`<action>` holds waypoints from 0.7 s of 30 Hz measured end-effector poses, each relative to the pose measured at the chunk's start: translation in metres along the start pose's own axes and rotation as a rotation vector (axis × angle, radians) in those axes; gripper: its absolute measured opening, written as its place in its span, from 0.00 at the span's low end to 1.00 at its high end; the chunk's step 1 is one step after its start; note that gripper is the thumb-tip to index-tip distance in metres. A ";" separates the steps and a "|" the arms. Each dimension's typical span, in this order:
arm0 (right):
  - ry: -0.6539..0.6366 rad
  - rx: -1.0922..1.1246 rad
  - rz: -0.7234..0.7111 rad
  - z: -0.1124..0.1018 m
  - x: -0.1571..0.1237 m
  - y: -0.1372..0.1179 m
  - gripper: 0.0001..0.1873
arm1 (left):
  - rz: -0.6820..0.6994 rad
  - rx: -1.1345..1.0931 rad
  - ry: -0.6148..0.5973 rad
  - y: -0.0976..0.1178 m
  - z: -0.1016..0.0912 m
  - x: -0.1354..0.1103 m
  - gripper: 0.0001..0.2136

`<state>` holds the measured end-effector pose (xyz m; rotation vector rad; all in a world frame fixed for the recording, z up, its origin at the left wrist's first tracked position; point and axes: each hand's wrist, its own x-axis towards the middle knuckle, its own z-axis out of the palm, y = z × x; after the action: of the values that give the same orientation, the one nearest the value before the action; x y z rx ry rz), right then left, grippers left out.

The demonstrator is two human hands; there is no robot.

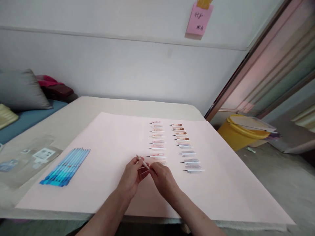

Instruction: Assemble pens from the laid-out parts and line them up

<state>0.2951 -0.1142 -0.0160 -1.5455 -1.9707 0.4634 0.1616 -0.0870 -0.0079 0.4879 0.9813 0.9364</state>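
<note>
- Left hand (131,175) and right hand (161,177): both grips closed on one thin white pen (142,162), near centre of surface (110,131).
- Two rows of pens (172,146) just beyond; blue pens (66,165) well left.

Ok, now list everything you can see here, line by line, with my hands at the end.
pink sheet: one, pale pink, covering most of the table top
table: one, beige, against the wall
blue pens: tight batch, count unclear, left part of the sheet
small patterned pens: two columns, white with pinkish or brownish prints, middle of the sheet; too small to count
clear wrappers: a few, transparent, table's left edge
sticky note: one, pink, on the wall
bucket: one, yellow, floor at right
cushion: one, grey, far left
thin white pen: one, pinched between both hands
left hand: fingers closed on the pen
right hand: fingertips on the pen's near end
</note>
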 end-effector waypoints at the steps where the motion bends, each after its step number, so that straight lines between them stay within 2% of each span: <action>1: 0.006 0.013 0.000 0.000 0.000 0.000 0.09 | -0.001 -0.008 -0.009 0.000 0.001 0.000 0.08; 6: 0.043 0.072 0.028 0.001 -0.001 -0.003 0.07 | -0.013 -0.073 -0.043 0.002 0.003 -0.003 0.06; 9: 0.059 0.136 0.085 0.001 -0.002 -0.005 0.07 | -0.010 -0.097 -0.008 0.002 0.003 -0.002 0.05; 14: -0.007 0.389 0.193 -0.002 0.000 -0.008 0.07 | 0.016 -0.112 0.062 0.002 0.000 0.003 0.04; 17: -0.032 0.515 0.289 -0.013 0.005 -0.002 0.04 | 0.023 -0.163 0.083 0.007 -0.003 0.007 0.04; 19: 0.035 0.472 0.336 -0.026 0.010 0.008 0.07 | 0.030 -0.198 0.098 0.014 -0.006 0.009 0.05; 21: 0.132 0.310 0.344 -0.038 0.013 0.022 0.09 | 0.051 -0.226 0.109 0.023 -0.010 0.011 0.06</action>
<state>0.3341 -0.0988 0.0034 -1.6655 -1.4562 0.7479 0.1454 -0.0660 -0.0017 0.2751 0.9508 1.1148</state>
